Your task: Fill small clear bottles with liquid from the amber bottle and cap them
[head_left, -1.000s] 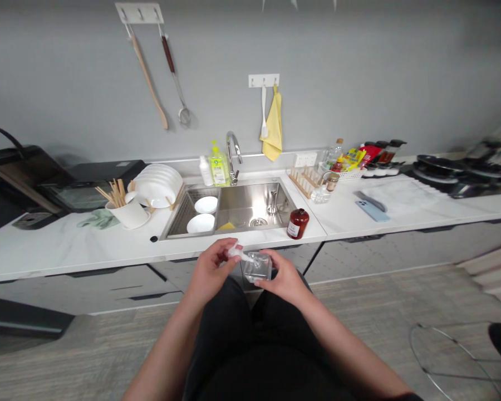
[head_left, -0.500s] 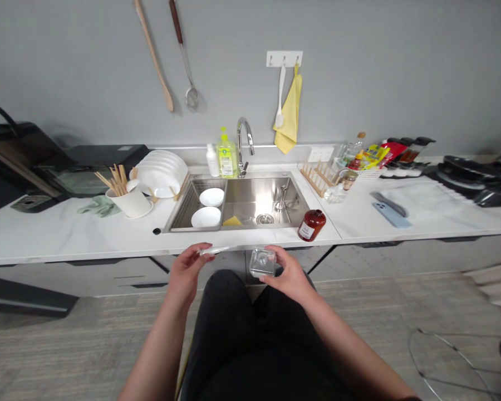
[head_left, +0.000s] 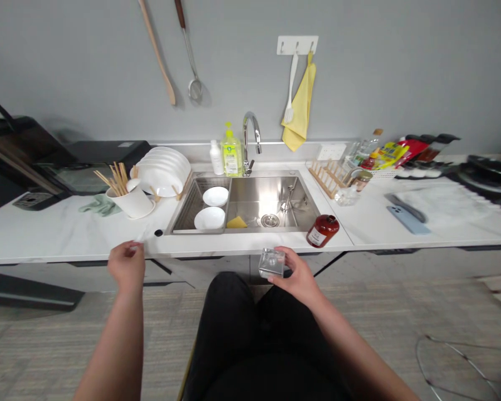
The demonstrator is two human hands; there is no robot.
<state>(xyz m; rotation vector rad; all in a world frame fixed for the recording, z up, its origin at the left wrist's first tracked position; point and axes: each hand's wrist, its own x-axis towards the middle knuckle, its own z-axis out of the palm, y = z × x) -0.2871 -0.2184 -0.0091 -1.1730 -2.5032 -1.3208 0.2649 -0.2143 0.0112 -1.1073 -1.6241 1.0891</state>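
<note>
My right hand [head_left: 294, 273] grips a small clear square container [head_left: 271, 263] by its side, in front of the counter below the sink. The container looks see-through, and I cannot make out anything inside. At the counter's front edge on the left, my left hand [head_left: 127, 264] is closed on a thin clear lid [head_left: 144, 238], which barely shows against the white top. A brown bottle [head_left: 323, 231] with a white label, its neck open, stands right of the container, touched by neither hand.
The steel sink [head_left: 259, 192] holds two white bowls [head_left: 209, 218] and a yellow sponge [head_left: 236, 223]. Left of it stand a plate rack [head_left: 162, 167] and a chopstick holder [head_left: 133, 201]. A phone [head_left: 408, 219] and jars lie right. Green soap [head_left: 232, 156] stands behind.
My left hand has moved left with the clear lid, away from the container, to the counter's edge. My right hand still holds the container in nearly the same place. The view has shifted slightly.
</note>
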